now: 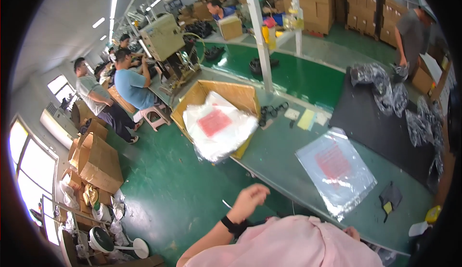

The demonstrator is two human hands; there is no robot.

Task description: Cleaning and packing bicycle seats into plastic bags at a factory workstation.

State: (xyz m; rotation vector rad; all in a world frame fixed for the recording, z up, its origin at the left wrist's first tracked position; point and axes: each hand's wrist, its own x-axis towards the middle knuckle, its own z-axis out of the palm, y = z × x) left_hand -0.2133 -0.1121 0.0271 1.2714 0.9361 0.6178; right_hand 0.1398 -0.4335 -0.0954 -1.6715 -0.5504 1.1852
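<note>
My left hand (248, 202), with a dark band on the wrist, hangs just off the near edge of the workbench (269, 158). Its fingers are curled in and nothing shows in them. Of my right hand (352, 232) only a small part appears at the bench edge beside the pink clothing; its fingers are mostly hidden. In front of it lies a clear plastic bag (358, 175) with red print, flat on the bench. A stack of similar plastic bags (192, 127) overflows a yellowish cardboard box (231, 88) beyond my left hand. A dark grey cloth piece (391, 195) lies right of the single bag.
Bagged dark items (373, 77) line a black mat (365, 118) at the right, where a person (411, 33) stands. A white post (260, 36) rises behind the box, by a green conveyor belt (303, 77). Cartons (98, 163) and a stool (156, 118) stand left.
</note>
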